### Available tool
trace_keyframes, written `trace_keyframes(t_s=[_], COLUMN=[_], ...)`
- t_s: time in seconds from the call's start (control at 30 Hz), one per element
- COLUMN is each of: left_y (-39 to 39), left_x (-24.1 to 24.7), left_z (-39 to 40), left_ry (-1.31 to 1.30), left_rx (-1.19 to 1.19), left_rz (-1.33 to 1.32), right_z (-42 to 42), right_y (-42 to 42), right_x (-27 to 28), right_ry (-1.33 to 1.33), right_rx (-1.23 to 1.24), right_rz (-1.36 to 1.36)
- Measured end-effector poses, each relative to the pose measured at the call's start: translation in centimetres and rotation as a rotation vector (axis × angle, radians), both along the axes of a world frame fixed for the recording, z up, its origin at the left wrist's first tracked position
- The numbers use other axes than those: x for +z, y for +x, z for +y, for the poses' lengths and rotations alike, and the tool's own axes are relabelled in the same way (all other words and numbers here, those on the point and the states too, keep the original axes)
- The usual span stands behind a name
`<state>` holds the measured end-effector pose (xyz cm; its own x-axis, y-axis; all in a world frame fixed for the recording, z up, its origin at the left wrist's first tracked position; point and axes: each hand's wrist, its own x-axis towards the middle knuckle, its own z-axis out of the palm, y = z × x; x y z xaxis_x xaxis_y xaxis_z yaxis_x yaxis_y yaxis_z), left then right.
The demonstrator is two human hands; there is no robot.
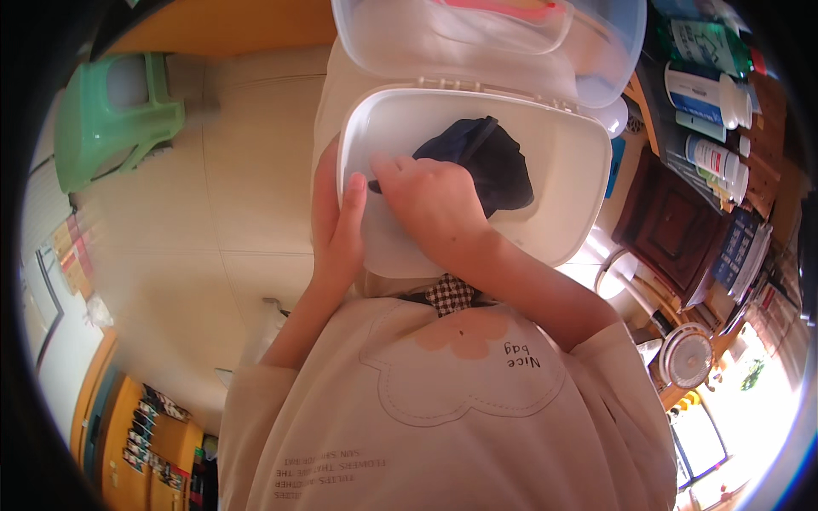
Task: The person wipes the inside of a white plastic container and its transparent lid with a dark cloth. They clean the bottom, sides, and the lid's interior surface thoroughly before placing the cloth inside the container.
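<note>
A white plastic storage box [562, 185] stands open before me, its hinged translucent lid [613, 45] tipped back at the far side. My left hand [339, 223] grips the box's left wall, thumb over the rim and fingers outside. Inside lies a dark blue-black fabric item [505, 166], crumpled or folded, with a narrow strap across it. My right hand [431, 191] reaches into the box with curled fingers, over the item's left part. A small dark tip pokes out past those fingertips and seems to belong to the item; the join is hidden under the hand.
A green plastic stool [115, 121] stands on the tiled floor [262, 191] at left. To the right, a shelf or desk carries bottles [700, 96], a dark red-brown case [668, 223], books [741, 252] and a small fan [687, 354]. An orange-brown wooden surface [236, 25] borders the top.
</note>
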<state>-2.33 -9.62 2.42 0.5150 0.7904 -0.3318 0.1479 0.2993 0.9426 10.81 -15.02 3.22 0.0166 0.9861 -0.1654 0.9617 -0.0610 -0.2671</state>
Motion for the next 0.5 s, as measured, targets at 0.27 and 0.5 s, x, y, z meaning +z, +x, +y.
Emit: trace_keyframes(t_s=[0.27,0.5], left_y=[0.0,0.8], left_x=[-0.5,-0.5], left_z=[0.2,0.4], left_ry=[0.055,0.121], left_rx=[-0.025,-0.029], left_rz=[-0.038,-0.009], right_z=[-2.2,-1.0], right_y=[1.8,-0.2], right_x=[1.3,-0.8], right_ry=[-0.121,0.067], right_rx=[0.149,0.066], right_rz=[0.377,0.182])
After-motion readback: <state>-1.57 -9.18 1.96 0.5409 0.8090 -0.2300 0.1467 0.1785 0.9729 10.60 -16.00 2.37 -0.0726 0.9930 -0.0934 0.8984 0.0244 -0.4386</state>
